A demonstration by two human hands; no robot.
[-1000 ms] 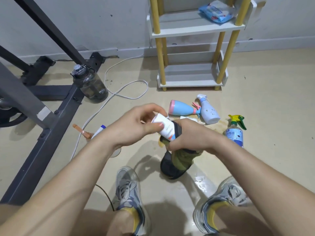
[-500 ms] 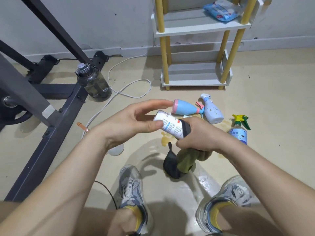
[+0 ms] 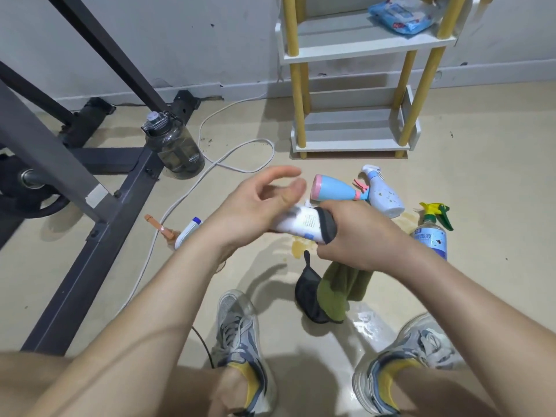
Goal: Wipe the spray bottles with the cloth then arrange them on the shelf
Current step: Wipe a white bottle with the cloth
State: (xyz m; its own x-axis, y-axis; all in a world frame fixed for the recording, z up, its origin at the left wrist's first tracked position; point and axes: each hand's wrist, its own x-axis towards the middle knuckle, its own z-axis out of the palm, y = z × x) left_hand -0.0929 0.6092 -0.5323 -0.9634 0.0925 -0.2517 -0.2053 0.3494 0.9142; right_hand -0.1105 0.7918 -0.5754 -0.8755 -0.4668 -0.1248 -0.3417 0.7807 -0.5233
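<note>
A white spray bottle (image 3: pixel 304 221) lies sideways between my hands above the floor. My right hand (image 3: pixel 361 233) grips a green and black cloth (image 3: pixel 340 284) wrapped round the bottle's right end, and the rest of the cloth hangs down. My left hand (image 3: pixel 255 206) has loose fingers and a lifted thumb, and only its palm touches the bottle's left end. On the floor beyond lie a blue and pink bottle (image 3: pixel 334 192) and a pale speckled spray bottle (image 3: pixel 385 194). A clear bottle with a green and yellow trigger (image 3: pixel 430 236) is to the right. The white and yellow shelf (image 3: pixel 355 139) stands behind.
A small white bottle with a blue cap (image 3: pixel 188 233) and an orange item (image 3: pixel 159 227) lie left of my wrist. A dark water jug (image 3: pixel 174 149), a white cable (image 3: pixel 234 164) and a grey machine frame (image 3: pixel 90 191) fill the left. A yellow puddle (image 3: pixel 301 246) marks the floor. A blue packet (image 3: pixel 403 13) lies on the upper shelf.
My left thumb and fingers have let go of the bottle's end and spread open. The bottle has tipped flatter, and my right hand still holds the cloth round it.
</note>
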